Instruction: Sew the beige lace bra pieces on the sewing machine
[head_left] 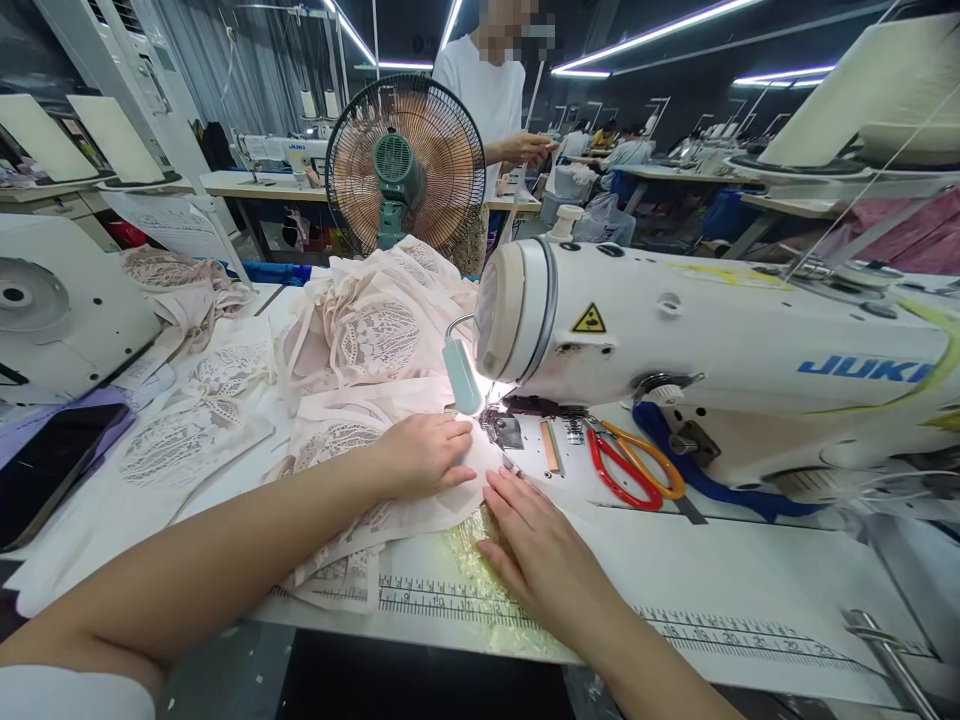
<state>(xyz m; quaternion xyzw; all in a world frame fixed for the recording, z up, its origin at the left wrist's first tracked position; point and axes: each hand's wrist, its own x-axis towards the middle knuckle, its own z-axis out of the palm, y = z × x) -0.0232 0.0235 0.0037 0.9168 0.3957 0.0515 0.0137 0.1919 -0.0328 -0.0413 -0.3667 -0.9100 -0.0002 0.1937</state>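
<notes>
A white sewing machine [615, 310] stands over the table, its needle area [496, 400] lit by a lamp. Pale pink lace fabric [442, 512] lies under the needle and spreads to the left. My left hand [424, 455] rests flat on this fabric, just left of the needle, fingers stretched out. On the near side, my right hand [536, 545] lies with fingers extended at the fabric's right edge, thumb apart. Beneath it is a crinkled yellowish clear film [480, 570] on the table. Neither hand grips anything that I can see.
Red-handled scissors [622, 475] and an orange-handled tool [652, 460] lie under the machine arm. Piled lace pieces [382, 320] sit behind my left hand. A phone [56, 470] lies far left. A fan [405, 165] and a standing person [487, 90] are beyond the table.
</notes>
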